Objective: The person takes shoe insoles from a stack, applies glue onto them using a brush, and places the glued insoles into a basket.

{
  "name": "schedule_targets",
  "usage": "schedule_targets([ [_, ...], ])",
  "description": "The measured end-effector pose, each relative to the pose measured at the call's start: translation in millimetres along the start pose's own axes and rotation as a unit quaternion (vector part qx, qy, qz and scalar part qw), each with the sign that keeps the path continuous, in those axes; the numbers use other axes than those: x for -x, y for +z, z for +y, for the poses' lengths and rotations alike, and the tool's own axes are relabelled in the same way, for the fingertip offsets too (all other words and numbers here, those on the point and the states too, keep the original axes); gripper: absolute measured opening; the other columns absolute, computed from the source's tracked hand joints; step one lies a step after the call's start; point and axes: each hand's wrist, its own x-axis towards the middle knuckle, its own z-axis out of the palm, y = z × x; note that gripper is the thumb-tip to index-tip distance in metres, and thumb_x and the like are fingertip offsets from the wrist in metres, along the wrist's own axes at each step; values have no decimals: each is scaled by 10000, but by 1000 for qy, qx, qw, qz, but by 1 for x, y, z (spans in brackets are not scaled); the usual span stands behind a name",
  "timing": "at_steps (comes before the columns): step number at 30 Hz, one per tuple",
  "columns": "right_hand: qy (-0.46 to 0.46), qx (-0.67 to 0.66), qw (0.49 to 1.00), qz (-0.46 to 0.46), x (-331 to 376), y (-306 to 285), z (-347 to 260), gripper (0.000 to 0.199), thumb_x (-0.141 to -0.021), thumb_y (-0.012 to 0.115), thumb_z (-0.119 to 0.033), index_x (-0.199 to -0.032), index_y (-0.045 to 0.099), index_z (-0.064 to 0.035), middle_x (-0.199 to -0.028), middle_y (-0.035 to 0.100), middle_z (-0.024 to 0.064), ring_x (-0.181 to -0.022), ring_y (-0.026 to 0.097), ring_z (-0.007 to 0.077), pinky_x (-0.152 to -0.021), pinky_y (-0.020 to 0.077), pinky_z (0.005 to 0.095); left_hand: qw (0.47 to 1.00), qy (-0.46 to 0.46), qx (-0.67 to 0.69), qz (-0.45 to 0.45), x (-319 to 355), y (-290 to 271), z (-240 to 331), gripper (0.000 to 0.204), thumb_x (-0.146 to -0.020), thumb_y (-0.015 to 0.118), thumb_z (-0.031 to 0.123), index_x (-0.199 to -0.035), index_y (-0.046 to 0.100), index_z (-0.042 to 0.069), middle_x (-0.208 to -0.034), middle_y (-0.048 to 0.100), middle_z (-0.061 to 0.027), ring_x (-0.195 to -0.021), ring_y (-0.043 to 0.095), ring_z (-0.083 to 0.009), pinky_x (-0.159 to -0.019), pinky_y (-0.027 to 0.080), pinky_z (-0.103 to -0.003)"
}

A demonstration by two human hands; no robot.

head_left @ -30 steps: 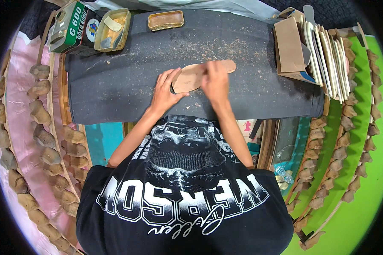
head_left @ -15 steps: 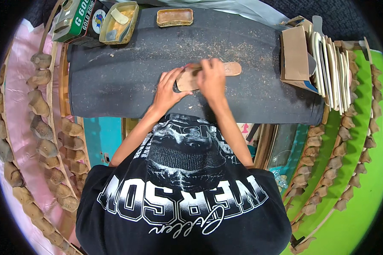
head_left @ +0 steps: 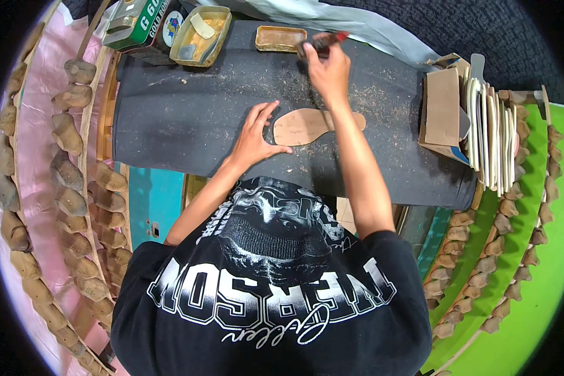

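My right hand (head_left: 328, 66) has left the sole (head_left: 307, 126) and now reaches to the small tin (head_left: 280, 38) at the bench's far edge, fingers closed around a brush (red-handled), while my left hand (head_left: 257, 135) stays spread flat, pinning the sole's heel end.

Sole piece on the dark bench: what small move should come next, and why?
Probably bring the brush back down onto the sole piece. The right hand holds it at the small tin, as if loading it, while the left hand steadies the sole piece, which lies flat.
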Motion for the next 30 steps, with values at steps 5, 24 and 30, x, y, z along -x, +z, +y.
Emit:
schedule_targets([
  [5, -23, 98, 991, -87, -58, 25, 36, 327, -927, 777, -206, -1170, 711, 2, -949, 767, 243, -880, 750, 430, -817, 575, 471, 991, 39, -126, -2, 8, -10, -2, 1077, -576, 1016, 441, -1494, 562, 107, -1365, 589, -136, -1231, 587, -356, -1092, 471, -484],
  [24, 57, 125, 989, -55, 18, -54, -7, 262, -919, 814, -207, -1061, 692, -24, -819, 747, 118, -690, 697, 199, -670, 545, 370, 985, 29, -167, 43, 32, -2, -8, 448, -761, 908, 429, -1065, 767, 132, -1173, 670, -23, -1185, 576, -267, -1069, 384, -466],
  [30, -62, 198, 978, 10, 114, -42, 21, 123, -920, 691, -69, -1033, 671, -26, -929, 673, 184, -811, 649, 371, -716, 523, 477, 982, 37, -177, 48, 26, -2, -3, 442, -715, 939, 374, -1053, 786, 134, -1148, 690, 0, -1154, 583, -258, -1049, 389, -434],
])
